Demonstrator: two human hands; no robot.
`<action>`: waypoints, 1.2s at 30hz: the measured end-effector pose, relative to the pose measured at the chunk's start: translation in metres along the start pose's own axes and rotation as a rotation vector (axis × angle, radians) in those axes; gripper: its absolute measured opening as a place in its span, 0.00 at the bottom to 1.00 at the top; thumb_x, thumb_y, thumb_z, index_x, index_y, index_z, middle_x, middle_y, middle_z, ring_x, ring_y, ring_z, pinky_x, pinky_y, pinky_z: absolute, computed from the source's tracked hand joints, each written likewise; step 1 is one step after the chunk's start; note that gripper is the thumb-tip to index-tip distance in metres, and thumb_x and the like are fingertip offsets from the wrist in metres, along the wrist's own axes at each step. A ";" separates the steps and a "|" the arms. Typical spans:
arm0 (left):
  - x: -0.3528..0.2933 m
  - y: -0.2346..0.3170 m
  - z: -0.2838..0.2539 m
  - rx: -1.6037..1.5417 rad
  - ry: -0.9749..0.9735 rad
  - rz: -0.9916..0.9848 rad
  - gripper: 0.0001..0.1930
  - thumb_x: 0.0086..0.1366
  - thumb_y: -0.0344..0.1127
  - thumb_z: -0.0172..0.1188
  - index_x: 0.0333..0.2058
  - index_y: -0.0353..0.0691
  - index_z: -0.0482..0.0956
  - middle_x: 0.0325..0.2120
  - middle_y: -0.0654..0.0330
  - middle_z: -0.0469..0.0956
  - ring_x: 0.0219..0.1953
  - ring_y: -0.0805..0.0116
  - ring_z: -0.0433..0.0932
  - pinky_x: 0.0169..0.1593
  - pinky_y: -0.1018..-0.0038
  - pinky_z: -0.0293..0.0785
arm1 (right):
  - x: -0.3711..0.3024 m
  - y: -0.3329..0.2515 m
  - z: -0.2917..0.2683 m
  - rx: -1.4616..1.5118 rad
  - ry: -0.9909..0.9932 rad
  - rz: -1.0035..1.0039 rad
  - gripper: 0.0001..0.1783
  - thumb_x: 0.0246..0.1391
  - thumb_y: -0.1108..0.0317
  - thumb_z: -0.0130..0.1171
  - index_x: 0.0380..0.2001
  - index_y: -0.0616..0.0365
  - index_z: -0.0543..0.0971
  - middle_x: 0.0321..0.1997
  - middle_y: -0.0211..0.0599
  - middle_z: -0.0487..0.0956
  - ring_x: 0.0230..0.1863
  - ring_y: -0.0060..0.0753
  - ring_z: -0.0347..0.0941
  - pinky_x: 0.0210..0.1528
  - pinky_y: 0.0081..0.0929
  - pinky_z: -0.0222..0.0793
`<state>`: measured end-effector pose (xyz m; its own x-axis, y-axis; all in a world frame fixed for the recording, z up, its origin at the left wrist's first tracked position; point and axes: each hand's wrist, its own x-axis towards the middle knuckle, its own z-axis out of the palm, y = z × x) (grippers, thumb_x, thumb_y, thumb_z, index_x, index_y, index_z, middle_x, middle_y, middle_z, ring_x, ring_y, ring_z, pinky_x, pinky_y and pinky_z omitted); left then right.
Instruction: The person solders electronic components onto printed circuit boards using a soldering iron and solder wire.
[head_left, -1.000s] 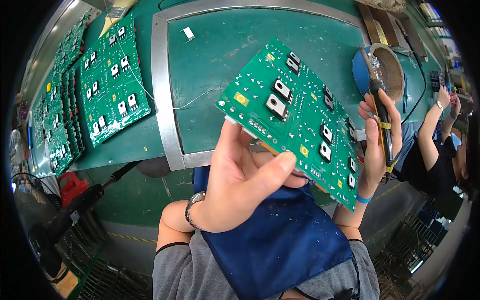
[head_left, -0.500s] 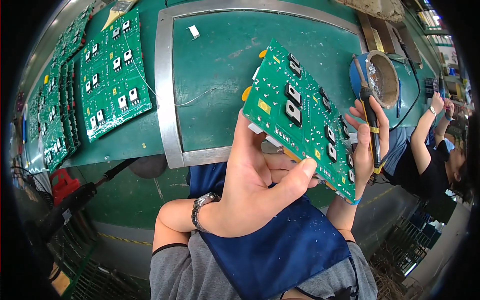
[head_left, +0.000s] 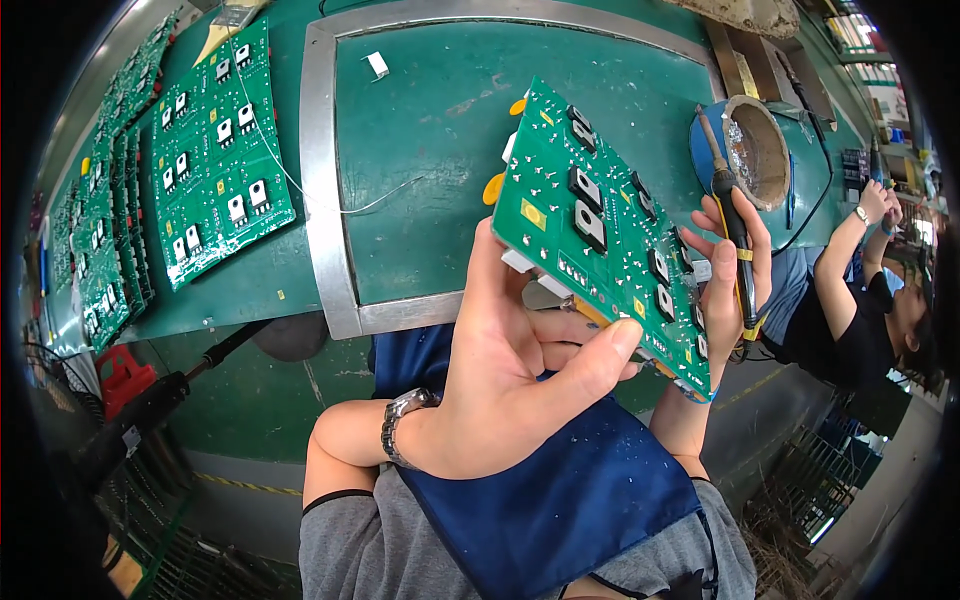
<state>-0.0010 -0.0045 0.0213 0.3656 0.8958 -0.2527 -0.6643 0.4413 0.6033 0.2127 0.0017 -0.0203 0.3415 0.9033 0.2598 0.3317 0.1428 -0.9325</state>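
My left hand [head_left: 520, 370] holds a green circuit board [head_left: 600, 230] up in front of me, tilted, gripping its lower edge between thumb and fingers. Black square components and yellow parts sit on the board. A metal watch [head_left: 400, 430] is on that wrist. My right hand [head_left: 735, 265] is behind the board's right edge and grips a soldering iron [head_left: 728, 215] with a black and yellow handle, tip pointing up. A blue apron [head_left: 540, 500] covers my lap.
A green worktable [head_left: 420, 130] with a metal frame [head_left: 315, 200] lies ahead. More green circuit boards [head_left: 215, 150] lie in rows at the left. A round solder pot [head_left: 755, 150] stands at right. Another person [head_left: 860, 320] works at the far right.
The board in my left hand has shifted right and tilted more steeply. My right hand with the iron stays beside its right edge.
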 end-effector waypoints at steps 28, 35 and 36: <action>0.000 0.003 -0.026 0.011 0.054 -0.065 0.29 0.59 0.23 0.51 0.57 0.35 0.48 0.48 0.46 0.67 0.45 0.55 0.76 0.38 0.67 0.82 | -0.002 -0.010 0.005 0.024 0.083 -0.028 0.25 0.56 0.65 0.52 0.52 0.71 0.66 0.44 0.53 0.75 0.42 0.35 0.75 0.43 0.29 0.74; 0.003 0.004 -0.028 0.000 0.027 -0.043 0.29 0.59 0.29 0.53 0.56 0.35 0.50 0.47 0.46 0.68 0.44 0.55 0.77 0.36 0.67 0.82 | -0.002 -0.019 0.005 -0.003 0.119 -0.025 0.28 0.56 0.59 0.52 0.52 0.71 0.65 0.44 0.56 0.75 0.41 0.37 0.75 0.42 0.29 0.74; 0.003 0.004 -0.029 0.006 0.029 -0.048 0.29 0.59 0.29 0.53 0.56 0.35 0.50 0.47 0.46 0.68 0.44 0.55 0.77 0.36 0.67 0.82 | -0.002 -0.021 0.005 -0.010 0.121 -0.025 0.28 0.56 0.59 0.52 0.52 0.71 0.65 0.44 0.56 0.75 0.41 0.37 0.75 0.42 0.29 0.74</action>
<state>-0.0213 0.0015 0.0013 0.3783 0.8746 -0.3033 -0.6422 0.4839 0.5945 0.2009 -0.0006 -0.0028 0.4359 0.8442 0.3120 0.3504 0.1602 -0.9228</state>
